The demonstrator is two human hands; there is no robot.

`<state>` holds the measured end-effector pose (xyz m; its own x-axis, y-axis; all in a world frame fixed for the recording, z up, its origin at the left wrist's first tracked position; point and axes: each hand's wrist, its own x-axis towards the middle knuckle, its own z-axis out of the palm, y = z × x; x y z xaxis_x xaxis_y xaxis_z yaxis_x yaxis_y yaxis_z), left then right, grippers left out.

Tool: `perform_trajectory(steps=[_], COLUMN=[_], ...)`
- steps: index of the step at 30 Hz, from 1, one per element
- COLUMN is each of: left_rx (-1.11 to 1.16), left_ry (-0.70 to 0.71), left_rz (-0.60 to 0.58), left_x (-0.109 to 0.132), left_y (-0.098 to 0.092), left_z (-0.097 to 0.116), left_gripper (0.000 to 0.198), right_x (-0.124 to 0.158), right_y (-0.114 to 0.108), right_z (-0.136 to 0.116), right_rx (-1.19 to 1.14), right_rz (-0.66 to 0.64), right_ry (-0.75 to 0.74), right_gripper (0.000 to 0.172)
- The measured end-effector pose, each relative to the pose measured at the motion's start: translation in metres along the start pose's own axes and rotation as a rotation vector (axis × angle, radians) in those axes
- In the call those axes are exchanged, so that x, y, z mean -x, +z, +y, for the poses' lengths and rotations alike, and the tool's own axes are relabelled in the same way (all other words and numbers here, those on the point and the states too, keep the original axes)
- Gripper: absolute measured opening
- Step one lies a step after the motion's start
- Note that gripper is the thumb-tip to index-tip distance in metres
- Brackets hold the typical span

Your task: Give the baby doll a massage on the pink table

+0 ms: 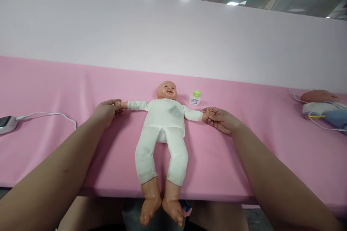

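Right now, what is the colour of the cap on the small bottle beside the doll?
The cap is light green; it shows best in the head view.

The doll (164, 115) at the centre of the frame mixes two materials: a head (166, 90) and feet (149, 202) of smooth, glossy moulded plastic that catch highlights, and a body of matt white cloth, softly creased. The pink cover (108, 168) across the lower half looks like smooth vinyl with a faint sheen, rippled at left. Right of centre, the bottle (194, 100) is translucent plastic under a green plastic cap (197, 93). At the left edge, the device (8, 124) has a smooth white plastic casing; its cable (51, 113) looks plastic-coated. At far right, the second doll (317, 96) pairs smooth plastic with matt cloth. The white panel (162, 36) behind is smooth and matt.
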<state>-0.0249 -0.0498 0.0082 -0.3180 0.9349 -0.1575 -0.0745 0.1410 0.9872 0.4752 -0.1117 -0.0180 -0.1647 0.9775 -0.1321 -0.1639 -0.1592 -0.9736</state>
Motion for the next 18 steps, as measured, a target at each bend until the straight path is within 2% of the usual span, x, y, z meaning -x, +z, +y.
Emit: perform_trajectory(steps=[5,9,13,18], left_rx=[-0.063,-0.065,-0.053,-0.010], left_ry=[0.037,0.044,0.027,-0.021], left_rz=[-0.071,-0.036,-0.003,0.032], left_x=[0.000,-0.002,-0.005,-0.008], left_y=[-0.005,-0.007,-0.004,-0.001], left_z=[-0.002,-0.004,-0.004,-0.004], left_gripper=[0.014,0.013,0.010,0.023], right_x=[-0.002,-0.006,-0.011,-0.012], right_y=[0.000,0.000,0.002,0.001], right_z=[0.002,0.006,0.009,0.006], right_rx=[0.038,0.083,0.122,0.085], right_rz=[0.036,0.105,0.204,0.263], right_ry=[-0.004,-0.017,-0.025,0.048], right_gripper=[0.041,0.035,0.040,0.019])
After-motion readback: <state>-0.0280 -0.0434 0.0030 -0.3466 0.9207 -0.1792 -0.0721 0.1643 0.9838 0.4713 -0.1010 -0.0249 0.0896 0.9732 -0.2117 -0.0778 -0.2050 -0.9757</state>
